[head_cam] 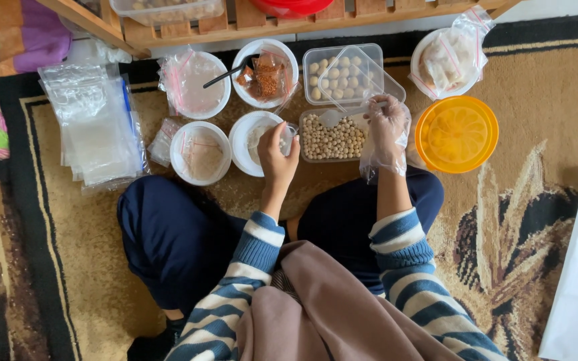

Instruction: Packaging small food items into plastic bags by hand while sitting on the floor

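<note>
Fingers [282, 137] of the left hand [277, 155] are curled around a small clear cup [287, 139], held upright just over the edge of a white bowl [243, 144]. Right hand [387, 130], in a loose crinkly plastic glove, pinches a white plastic spoon [332, 118]. Its long axis runs sideways, scoop end pointing toward the cup, right above a clear tub [332, 139] of round pale beans. Past the fingertips sits another clear tub [342, 72] with bigger pale balls, its lid tilted half off. Further left of the cup are white bowls, one [200, 152] holding a small bag. Right of the glove there's a shiny orange round lid [456, 134]. Patterned brown carpet [516, 220] underneath.
</note>
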